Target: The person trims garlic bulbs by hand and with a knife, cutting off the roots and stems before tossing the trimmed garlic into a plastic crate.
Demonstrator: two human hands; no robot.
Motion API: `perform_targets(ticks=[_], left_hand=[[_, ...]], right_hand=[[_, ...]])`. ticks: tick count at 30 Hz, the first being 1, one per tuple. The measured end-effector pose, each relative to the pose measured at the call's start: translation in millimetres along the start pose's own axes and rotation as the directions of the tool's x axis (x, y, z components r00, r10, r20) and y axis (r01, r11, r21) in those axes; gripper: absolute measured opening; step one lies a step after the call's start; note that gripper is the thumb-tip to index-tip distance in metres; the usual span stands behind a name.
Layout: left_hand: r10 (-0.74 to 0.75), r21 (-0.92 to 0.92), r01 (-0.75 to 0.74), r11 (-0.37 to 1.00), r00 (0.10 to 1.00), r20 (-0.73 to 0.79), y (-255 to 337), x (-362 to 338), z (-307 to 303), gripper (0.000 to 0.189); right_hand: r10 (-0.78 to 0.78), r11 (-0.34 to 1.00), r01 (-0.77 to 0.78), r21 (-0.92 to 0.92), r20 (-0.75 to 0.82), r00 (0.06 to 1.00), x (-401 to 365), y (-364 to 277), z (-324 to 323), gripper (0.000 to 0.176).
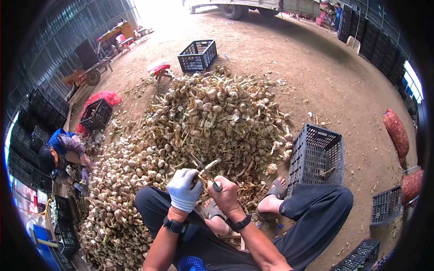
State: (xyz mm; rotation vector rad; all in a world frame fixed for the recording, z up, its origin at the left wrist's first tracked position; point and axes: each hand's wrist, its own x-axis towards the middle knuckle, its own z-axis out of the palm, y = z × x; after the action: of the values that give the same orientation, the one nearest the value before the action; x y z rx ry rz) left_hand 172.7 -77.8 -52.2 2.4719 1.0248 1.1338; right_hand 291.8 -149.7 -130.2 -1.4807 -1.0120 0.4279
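My left hand (185, 189), in a white and blue striped glove, is closed around a garlic; its pale stem (210, 165) sticks out up and to the right, and the bulb is mostly hidden by the fingers. Bare and closed, my right hand (225, 195) grips the dark handle of a knife (217, 185). The thin blade points up and left, crossing close to the stem; whether it touches cannot be made out. Both hands are side by side above my lap, in front of a large heap of garlic (212, 108) with stems attached.
A black plastic crate (316, 156) with a stem inside stands right of my feet. Another crate (197, 56) and a small stool (161, 70) are behind the heap. A co-worker (63, 151) bends over garlic at left. Red mesh sacks (397, 133) lie at right; a truck (253, 7) is far back.
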Motion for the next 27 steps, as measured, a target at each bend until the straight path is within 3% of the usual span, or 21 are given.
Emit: perform_targets(ticks=[4, 6, 7, 8, 9, 11, 12, 14, 16, 17, 18, 19, 20, 21, 22, 23, 25, 27], left_hand=[[0.084, 0.073, -0.082, 0.994, 0.996, -0.029, -3.9, 5.7, 2.8, 0.025], [0.077, 0.094, -0.070, 0.993, 0.994, -0.077, -9.2, 5.6, 2.5, 0.027], [0.065, 0.075, -0.055, 0.996, 0.989, -0.133, -17.8, 6.9, 6.3, 0.022], [-0.022, -0.030, 0.018, 0.999, 0.992, -0.125, -24.6, 10.3, 10.3, 0.020], [-0.123, -0.134, 0.111, 0.985, 0.989, -0.085, -27.6, 4.0, 11.4, 0.017], [-0.333, -0.395, 0.320, 0.861, 0.942, 0.037, -34.9, -6.1, 18.3, 0.015], [-0.416, -0.478, 0.426, 0.768, 0.900, 0.134, -31.9, -5.7, 14.5, 0.013], [-0.526, -0.539, 0.587, 0.604, 0.802, 0.284, -24.9, 1.5, -1.1, 0.014], [-0.561, -0.766, 0.555, 0.322, 0.764, 0.318, -46.5, 2.8, -15.5, 0.013], [-0.580, -0.832, 0.523, 0.185, 0.742, 0.337, -55.4, 4.8, -34.7, 0.015], [-0.660, -0.936, 0.310, -0.165, 0.670, 0.339, -70.7, 1.6, -56.5, 0.021], [-0.589, -0.996, 0.079, -0.052, 0.802, 0.095, -91.1, 2.6, -84.2, 0.031], [-0.355, -0.716, -0.156, -0.680, 0.925, 0.136, -123.0, -1.6, -115.9, 0.035], [-0.523, -0.513, -0.427, -0.745, 0.851, 0.051, -147.7, -10.7, -145.4, 0.052], [-0.558, -0.499, -0.472, -0.727, 0.829, 0.029, -162.0, -18.6, -167.7, 0.060], [-0.671, -0.597, -0.519, -0.612, 0.740, 0.044, -174.4, -30.4, -179.2, 0.059], [-0.596, -0.794, -0.314, -0.521, 0.799, 0.075, -167.0, -30.7, -171.0, 0.057], [-0.505, -0.892, -0.136, -0.432, 0.855, 0.114, -112.5, -7.6, -139.9, 0.052]], right_hand=[[0.011, 1.000, -0.011, 0.017, -0.012, 1.000, -7.5, 25.8, 7.3, 0.021], [0.089, 0.981, -0.068, -0.182, 0.110, 0.990, -38.2, 81.8, 16.3, 0.021], [0.233, 0.962, -0.220, -0.160, 0.062, 0.971, -61.8, 100.8, 18.0, 0.021], [0.469, 0.855, -0.437, -0.281, 0.055, 0.882, -85.3, 134.8, 22.7, 0.020], [0.427, 0.871, -0.412, -0.267, -0.001, 0.904, -90.0, 131.8, 21.1, 0.020], [0.435, 0.860, -0.421, -0.288, -0.017, 0.900, -85.2, 136.3, 21.9, 0.022], [0.417, 0.884, -0.415, -0.215, -0.038, 0.908, -77.0, 131.4, 22.0, 0.024], [0.384, 0.910, -0.390, -0.142, -0.074, 0.921, -65.0, 131.8, 26.3, 0.025], [0.326, 0.924, -0.338, -0.180, -0.094, 0.941, -55.9, 123.7, 21.2, 0.025], [0.317, 0.926, -0.329, -0.187, -0.091, 0.944, -53.1, 120.8, 18.5, 0.025], [0.281, 0.914, -0.306, -0.265, -0.130, 0.951, -52.2, 120.8, 15.0, 0.025], [0.246, 0.893, -0.290, -0.343, -0.166, 0.955, -52.1, 120.6, 11.7, 0.025], [0.228, 0.906, -0.279, -0.319, -0.187, 0.956, -51.9, 120.6, 9.3, 0.025], [0.226, 0.903, -0.276, -0.329, -0.184, 0.957, -46.4, 126.5, 10.0, 0.025], [0.227, 0.903, -0.291, -0.316, -0.226, 0.948, -37.1, 135.6, 13.8, 0.026], [0.229, 0.903, -0.306, -0.303, -0.266, 0.936, -30.4, 144.5, 18.3, 0.026], [0.208, 0.896, -0.300, -0.328, -0.287, 0.935, 10.0, 127.9, 21.9, 0.029], [0.125, 0.894, -0.237, -0.382, -0.294, 0.948, 57.8, 135.3, 31.1, 0.027]])
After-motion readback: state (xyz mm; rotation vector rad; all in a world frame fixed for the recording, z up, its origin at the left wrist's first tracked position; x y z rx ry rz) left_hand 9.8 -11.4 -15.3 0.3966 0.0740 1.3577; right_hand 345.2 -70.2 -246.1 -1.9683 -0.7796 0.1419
